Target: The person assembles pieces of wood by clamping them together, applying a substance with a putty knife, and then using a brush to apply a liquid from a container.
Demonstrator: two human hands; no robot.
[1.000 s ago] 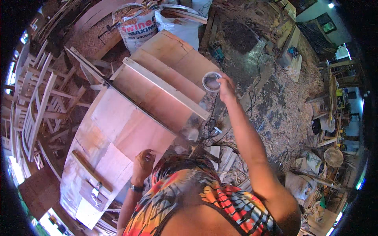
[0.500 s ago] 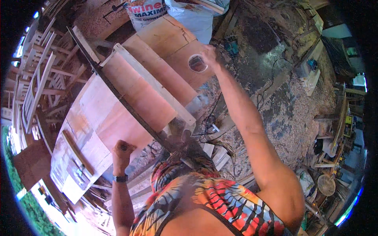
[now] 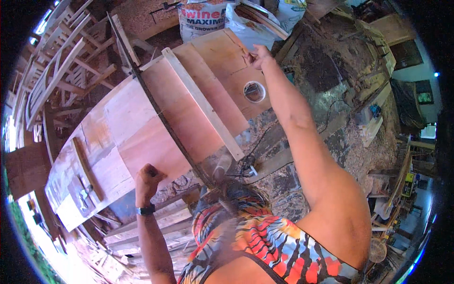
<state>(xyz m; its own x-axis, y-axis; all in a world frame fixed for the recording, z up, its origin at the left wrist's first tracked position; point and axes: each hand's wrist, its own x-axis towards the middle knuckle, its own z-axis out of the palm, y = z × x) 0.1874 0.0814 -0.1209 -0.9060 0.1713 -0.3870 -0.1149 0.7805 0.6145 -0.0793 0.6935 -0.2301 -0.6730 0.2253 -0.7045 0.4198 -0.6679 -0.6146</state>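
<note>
A large plywood panel (image 3: 135, 132) made of joined boards lies diagonally before me, with a round cut-out (image 3: 254, 92) near its right edge. My left hand (image 3: 147, 183), with a dark wristband, is curled into a fist at the panel's near edge; whatever it may hold is hidden. Beyond the cut-out, my right hand (image 3: 261, 57) reaches over the panel's far right edge, fingers loosely bent and apart, holding nothing I can see. A long dark metal bar (image 3: 163, 116) crosses the panel, and a pale wooden batten (image 3: 203, 104) lies roughly parallel to it.
A printed sack (image 3: 201, 21) and a white bag with wood strips (image 3: 253, 23) stand beyond the panel. Slatted wooden frames (image 3: 56, 71) are stacked at left. A narrow wood strip (image 3: 86, 168) lies on the panel's left part. Shavings and a cable (image 3: 326, 125) cover the floor at right.
The view has shifted. My right hand has moved from beside the cut-out farther along the panel's edge, its fingers spreading. My left fist stays at the near edge.
</note>
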